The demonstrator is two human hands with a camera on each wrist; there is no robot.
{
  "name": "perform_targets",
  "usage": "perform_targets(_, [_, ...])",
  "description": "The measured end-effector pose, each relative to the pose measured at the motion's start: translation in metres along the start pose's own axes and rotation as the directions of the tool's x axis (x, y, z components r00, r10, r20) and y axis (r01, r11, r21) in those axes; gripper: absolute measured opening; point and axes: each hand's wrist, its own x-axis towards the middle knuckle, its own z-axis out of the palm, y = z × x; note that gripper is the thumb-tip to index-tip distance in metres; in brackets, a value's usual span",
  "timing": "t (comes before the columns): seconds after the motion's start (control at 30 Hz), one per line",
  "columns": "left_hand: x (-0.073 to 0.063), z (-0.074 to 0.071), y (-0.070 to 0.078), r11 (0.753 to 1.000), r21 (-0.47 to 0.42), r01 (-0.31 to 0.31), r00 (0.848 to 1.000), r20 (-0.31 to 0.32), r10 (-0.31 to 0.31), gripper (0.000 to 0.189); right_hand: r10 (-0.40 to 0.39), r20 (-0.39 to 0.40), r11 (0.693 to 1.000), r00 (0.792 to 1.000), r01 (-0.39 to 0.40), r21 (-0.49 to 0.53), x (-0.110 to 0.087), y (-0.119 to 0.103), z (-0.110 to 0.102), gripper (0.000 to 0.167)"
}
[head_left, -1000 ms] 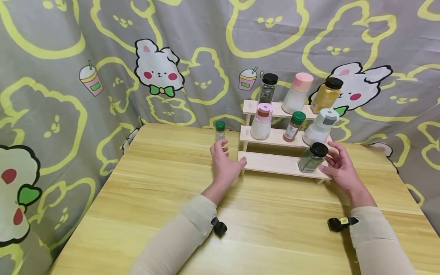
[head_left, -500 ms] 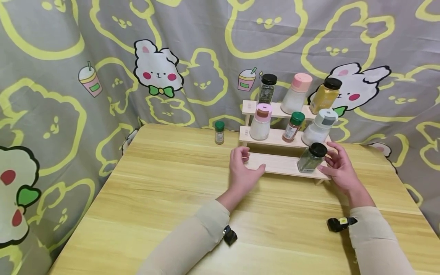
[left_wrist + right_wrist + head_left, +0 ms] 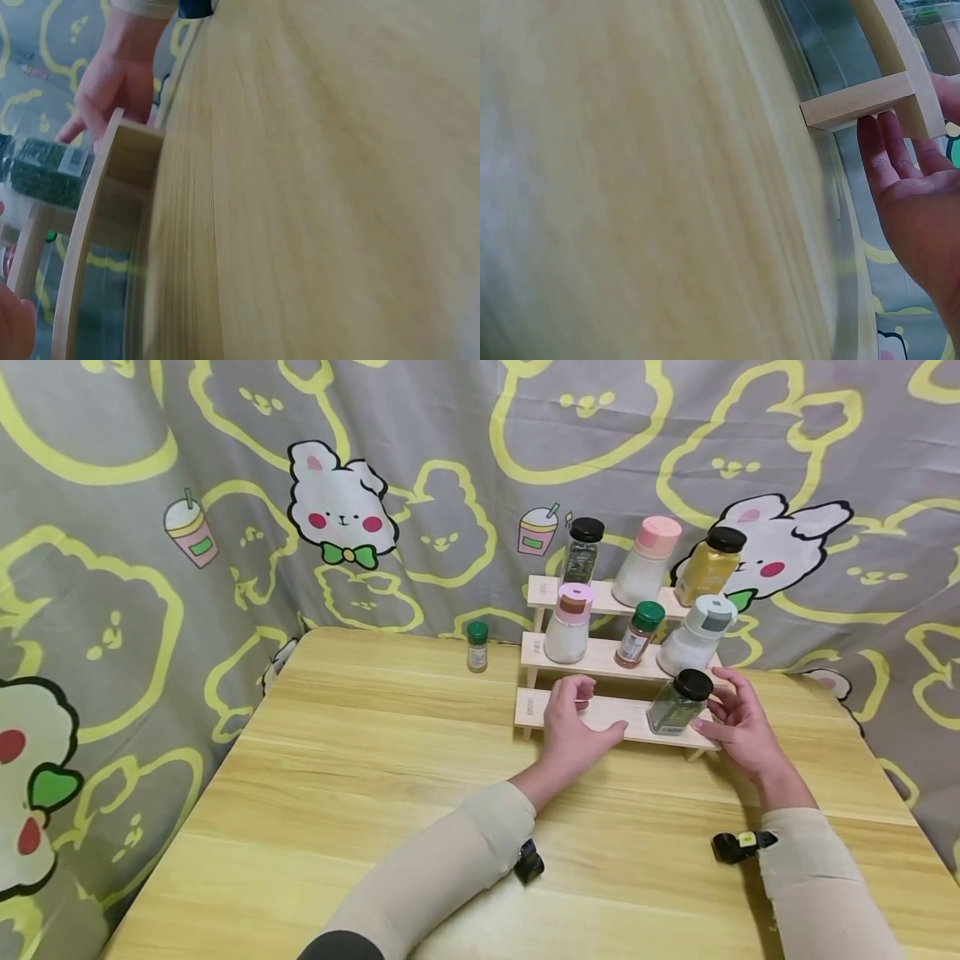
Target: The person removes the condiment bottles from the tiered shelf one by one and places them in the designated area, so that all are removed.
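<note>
My left hand (image 3: 573, 731) hovers in front of the bottom shelf of a light wooden three-tier spice rack (image 3: 531, 708), thumb spread from loosely bent fingers, nothing held. Toward the right end of that shelf stands a black-lidded glass jar of green dried herbs (image 3: 675, 708); the left wrist view also shows this herb jar (image 3: 49, 172). My right hand (image 3: 742, 727) holds the rack's right end, beside the jar. Seen from the right wrist, its fingers (image 3: 877, 154) touch the shelf's leg from outside, with the thumb above the board.
On the middle tier stand a pink-capped shaker (image 3: 567, 631), a small green-capped bottle (image 3: 637, 639) and a white-capped shaker (image 3: 693, 639). Several jars fill the top tier. Left of the rack, another green-capped bottle (image 3: 477, 647) stands on the wooden table (image 3: 360, 735), against a patterned curtain (image 3: 435, 427).
My left hand has moved right, away from the small green-capped bottle and along the bottom shelf toward the herb jar. The right hand stays at the rack's right end.
</note>
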Motion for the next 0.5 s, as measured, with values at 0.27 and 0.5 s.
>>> perform_targets(0.27, [0.004,0.022,0.001,0.999,0.03,-0.03,0.996,0.079,0.028,0.069,-0.002,-0.01,1.0,1.0,0.002,0.014,0.001,0.002,-0.003,0.09])
perform_targets(0.5, [0.006,0.04,0.002,0.998,0.057,-0.015,0.994,0.107,0.009,0.07,-0.008,0.005,1.0,1.0,0.008,0.026,0.002,0.003,-0.004,0.09])
